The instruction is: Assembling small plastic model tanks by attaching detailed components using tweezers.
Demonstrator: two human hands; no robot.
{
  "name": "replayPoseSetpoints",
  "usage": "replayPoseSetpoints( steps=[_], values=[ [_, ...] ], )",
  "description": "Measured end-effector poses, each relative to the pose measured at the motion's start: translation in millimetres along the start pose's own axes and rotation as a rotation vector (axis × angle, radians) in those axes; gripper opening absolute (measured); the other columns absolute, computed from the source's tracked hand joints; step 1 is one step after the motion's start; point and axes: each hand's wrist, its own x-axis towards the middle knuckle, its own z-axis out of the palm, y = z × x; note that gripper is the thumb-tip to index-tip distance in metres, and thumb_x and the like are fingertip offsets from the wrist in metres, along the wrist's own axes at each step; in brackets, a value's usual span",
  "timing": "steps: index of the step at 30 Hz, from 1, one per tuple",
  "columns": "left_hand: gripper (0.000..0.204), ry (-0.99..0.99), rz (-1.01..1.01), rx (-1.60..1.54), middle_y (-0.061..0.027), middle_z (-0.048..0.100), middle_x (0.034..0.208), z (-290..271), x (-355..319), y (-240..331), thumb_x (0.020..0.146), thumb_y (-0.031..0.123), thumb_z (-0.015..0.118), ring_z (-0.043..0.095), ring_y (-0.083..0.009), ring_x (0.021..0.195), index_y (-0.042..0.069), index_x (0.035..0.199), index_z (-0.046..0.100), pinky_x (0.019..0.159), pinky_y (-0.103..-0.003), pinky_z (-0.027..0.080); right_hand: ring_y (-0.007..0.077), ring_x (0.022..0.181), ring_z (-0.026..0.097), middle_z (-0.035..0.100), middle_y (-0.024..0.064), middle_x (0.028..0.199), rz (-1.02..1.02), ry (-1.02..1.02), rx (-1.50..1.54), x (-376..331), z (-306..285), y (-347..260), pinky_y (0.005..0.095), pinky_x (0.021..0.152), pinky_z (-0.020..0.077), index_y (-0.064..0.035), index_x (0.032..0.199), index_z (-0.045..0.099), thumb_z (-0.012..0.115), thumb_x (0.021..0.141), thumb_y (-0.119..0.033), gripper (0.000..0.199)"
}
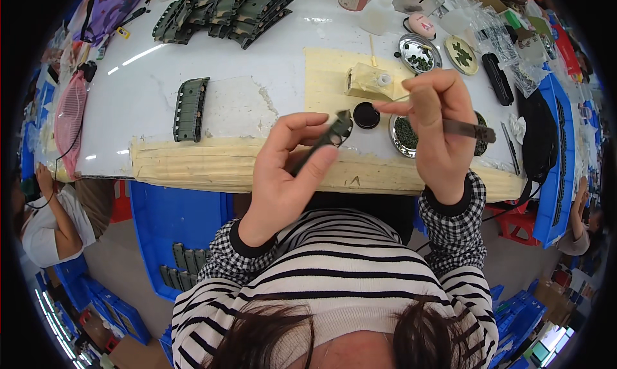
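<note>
My left hand [283, 166] is closed round a dark green, ribbed curved plate [335, 128], tilted up above the table's near edge. To its right my right hand [443, 137] grips a thin tool with a dark flat end [468, 130], whose exact kind I cannot make out. Its thin front part points left, toward the plate, with a gap between. Between the hands on the table lies a small round black dish [367, 116]. Partly behind my right hand sits a metal dish [393, 136] of tiny dark green pieces.
A similar green plate [190, 110] lies left on the white table [257, 67]; several more are piled [225, 12] behind. A tape-covered block with a bottle [367, 81] stands ahead. Farther right are a metal plate [418, 54] and a black case [497, 80]. A blue bin [164, 221] is below left.
</note>
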Motion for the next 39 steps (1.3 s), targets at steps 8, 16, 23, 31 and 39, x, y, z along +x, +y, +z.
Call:
replayPoseSetpoints(
  steps=[8,16,23,31,39],
  values=[
    [0.058,0.377,0.085,0.296,-0.0105,0.06,0.101,-49,20,10,0.079,0.001,0.07,0.06,-0.0124,0.085,-0.002,0.13,0.042,0.071,-0.022,0.051,0.0218,0.062,0.057,0.054,0.0091,0.079,-0.263,-0.028,-0.772,19,-14,29,0.0297,0.053,0.0455,-0.0016,0.096,0.062,0.065,0.083,-0.003,0.013],
    [0.049,0.5,0.34,1.102,-0.009,0.059,0.096,-85,23,-5,0.072,0.012,0.076,0.056,-0.0174,0.084,-0.001,0.116,0.059,0.072,-0.03,0.048,0.0132,0.063,0.051,0.053,0.0056,0.078,-0.275,0.029,-0.772,9,-15,1,0.0252,0.048,0.0404,-0.004,0.11,0.065,0.072,0.078,-0.004,0.032],
    [0.038,0.548,0.286,1.267,-0.0064,0.063,0.085,-88,24,3,0.071,0.02,0.079,0.055,-0.02,0.08,0.003,0.103,0.067,0.071,-0.032,0.046,0.0068,0.055,0.039,0.056,0.003,0.077,-0.211,0.077,-0.735,-8,-29,-16,0.0212,0.049,0.0306,-0.0033,0.1,0.069,0.071,0.079,0.0,0.021],
    [0.024,0.451,0.371,1.359,-0.0065,0.064,0.086,-95,32,14,0.076,0.019,0.077,0.055,-0.0189,0.078,0.004,0.091,0.067,0.07,-0.032,0.046,0.0058,0.055,0.034,0.055,0.0032,0.077,-0.21,0.156,-0.728,-29,-58,-22,0.0206,0.05,0.0255,-0.0001,0.098,0.069,0.068,0.082,0.0,0.016],
    [0.027,0.203,0.389,1.239,-0.0045,0.064,0.095,-122,155,71,0.091,0.026,0.064,0.049,-0.0092,0.072,-0.001,0.095,0.06,0.064,-0.023,0.039,0.0051,0.053,0.034,0.053,0.0024,0.075,-0.184,0.149,-0.73,-37,-55,-26,0.0203,0.048,0.0257,-0.0006,0.096,0.069,0.068,0.082,0.002,0.014]
  ],
)
